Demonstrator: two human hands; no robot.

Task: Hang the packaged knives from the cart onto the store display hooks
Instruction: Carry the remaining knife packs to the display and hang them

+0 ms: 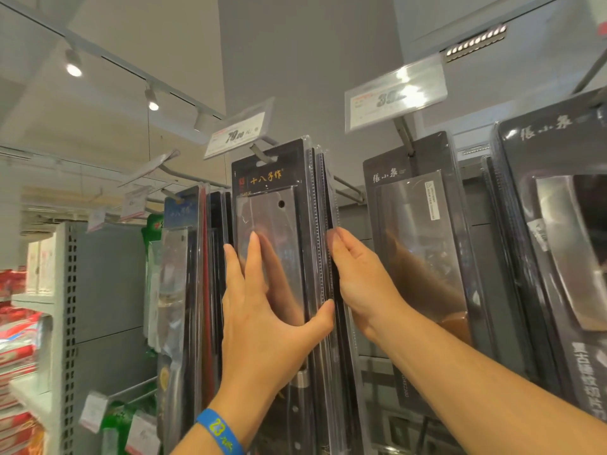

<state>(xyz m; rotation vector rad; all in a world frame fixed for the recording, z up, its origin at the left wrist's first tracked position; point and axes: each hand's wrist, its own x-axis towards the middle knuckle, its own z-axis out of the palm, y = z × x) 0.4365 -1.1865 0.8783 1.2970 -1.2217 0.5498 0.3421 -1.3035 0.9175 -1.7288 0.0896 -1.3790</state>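
A black blister pack with a steel cleaver (272, 198) hangs at the front of a display hook (258, 152), with more packs stacked behind it. My left hand (262, 310) lies flat on the pack's front, fingers straight, thumb hooked round its right edge. My right hand (358, 277) holds the right edge of the stacked packs, fingertips curled behind them. A blue wristband is on my left wrist. The cart is out of view.
A price tag (239, 128) sits at the hook's tip. Another tagged hook (405, 131) to the right carries dark cleaver packs (417, 224); more hang at far right (558, 224) and left (184, 257). A white shelf upright (67, 323) with red goods stands at left.
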